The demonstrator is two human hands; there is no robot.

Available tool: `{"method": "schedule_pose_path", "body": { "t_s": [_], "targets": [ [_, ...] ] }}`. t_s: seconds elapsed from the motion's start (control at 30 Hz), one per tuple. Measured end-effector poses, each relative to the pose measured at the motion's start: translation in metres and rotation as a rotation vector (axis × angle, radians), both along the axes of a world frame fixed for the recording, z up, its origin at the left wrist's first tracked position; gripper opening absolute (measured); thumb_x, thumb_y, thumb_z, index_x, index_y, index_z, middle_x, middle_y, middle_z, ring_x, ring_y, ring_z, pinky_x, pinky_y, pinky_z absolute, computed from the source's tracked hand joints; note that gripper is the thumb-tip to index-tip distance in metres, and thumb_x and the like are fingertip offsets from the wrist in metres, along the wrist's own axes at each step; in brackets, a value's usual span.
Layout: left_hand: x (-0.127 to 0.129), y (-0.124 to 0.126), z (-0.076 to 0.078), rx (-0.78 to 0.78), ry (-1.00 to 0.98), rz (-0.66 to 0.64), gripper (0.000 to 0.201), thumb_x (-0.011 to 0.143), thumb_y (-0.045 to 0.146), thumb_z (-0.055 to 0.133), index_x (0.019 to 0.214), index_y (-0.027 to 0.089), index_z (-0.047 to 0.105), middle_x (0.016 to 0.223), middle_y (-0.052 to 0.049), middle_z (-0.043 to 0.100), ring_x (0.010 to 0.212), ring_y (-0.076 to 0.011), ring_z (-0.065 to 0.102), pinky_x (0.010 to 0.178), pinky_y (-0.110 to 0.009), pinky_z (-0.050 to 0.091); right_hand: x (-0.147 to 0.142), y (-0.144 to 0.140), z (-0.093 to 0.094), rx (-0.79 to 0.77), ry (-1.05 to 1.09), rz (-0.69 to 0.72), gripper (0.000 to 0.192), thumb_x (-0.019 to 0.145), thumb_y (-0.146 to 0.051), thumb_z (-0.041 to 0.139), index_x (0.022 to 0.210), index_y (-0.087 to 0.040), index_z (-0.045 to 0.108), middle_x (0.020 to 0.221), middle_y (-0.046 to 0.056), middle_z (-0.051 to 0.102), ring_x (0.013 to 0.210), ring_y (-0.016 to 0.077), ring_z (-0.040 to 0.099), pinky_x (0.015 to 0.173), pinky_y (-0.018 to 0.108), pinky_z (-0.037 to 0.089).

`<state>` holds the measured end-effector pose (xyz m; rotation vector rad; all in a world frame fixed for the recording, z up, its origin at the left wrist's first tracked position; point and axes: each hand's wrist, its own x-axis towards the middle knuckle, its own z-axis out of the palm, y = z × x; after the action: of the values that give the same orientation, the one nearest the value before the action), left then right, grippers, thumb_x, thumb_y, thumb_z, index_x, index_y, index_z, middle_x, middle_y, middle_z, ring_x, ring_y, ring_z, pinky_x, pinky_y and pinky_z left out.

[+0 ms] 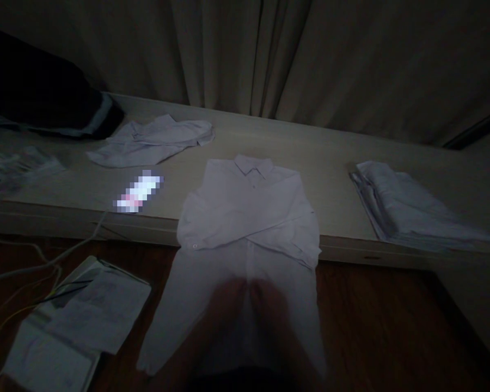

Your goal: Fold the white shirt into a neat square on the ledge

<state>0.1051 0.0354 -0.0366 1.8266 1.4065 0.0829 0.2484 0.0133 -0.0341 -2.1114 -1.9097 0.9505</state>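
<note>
A white long-sleeved shirt (pixel 249 207) lies front up, its collar on the shelf top and its lower part reaching over the front edge towards me. Its sleeves are folded across the front, one cuff button showing at the left. Down on the lower front, my left hand (pixel 227 298) and my right hand (pixel 270 301) are side by side at the button strip. Both look closed on the cloth, fingers curled inward and close together. Blur and dim light hide the fingertips.
Left on the shelf (pixel 237 136) are a crumpled white garment (pixel 155 139), a lit, pixelated phone (pixel 139 191), a dark bag-like bundle (pixel 36 87) and clear plastic (pixel 24 166). Folded white cloth (pixel 412 207) lies right. Cables (pixel 73 247) hang near papers (pixel 102 305). Curtains (pixel 228 49) hang behind.
</note>
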Motion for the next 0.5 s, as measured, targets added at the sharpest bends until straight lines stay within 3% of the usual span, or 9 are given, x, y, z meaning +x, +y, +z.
{"method": "schedule_pose_path", "body": {
  "t_s": [0.5],
  "targets": [
    [-0.0012, 0.0014, 0.0027, 0.010, 0.060, -0.054, 0.035, 0.090, 0.044, 0.042, 0.106, 0.016, 0.058, 0.104, -0.007, 0.062, 0.095, -0.0182, 0.058, 0.089, -0.042, 0.045, -0.0026, 0.0006, -0.0046, -0.012, -0.067, -0.067, 0.031, 0.093, -0.036, 0.035, 0.087, -0.022, 0.063, 0.086, 0.003, 0.068, 0.074, 0.0139, 0.059, 0.063, 0.026, 0.035]
  ]
}}
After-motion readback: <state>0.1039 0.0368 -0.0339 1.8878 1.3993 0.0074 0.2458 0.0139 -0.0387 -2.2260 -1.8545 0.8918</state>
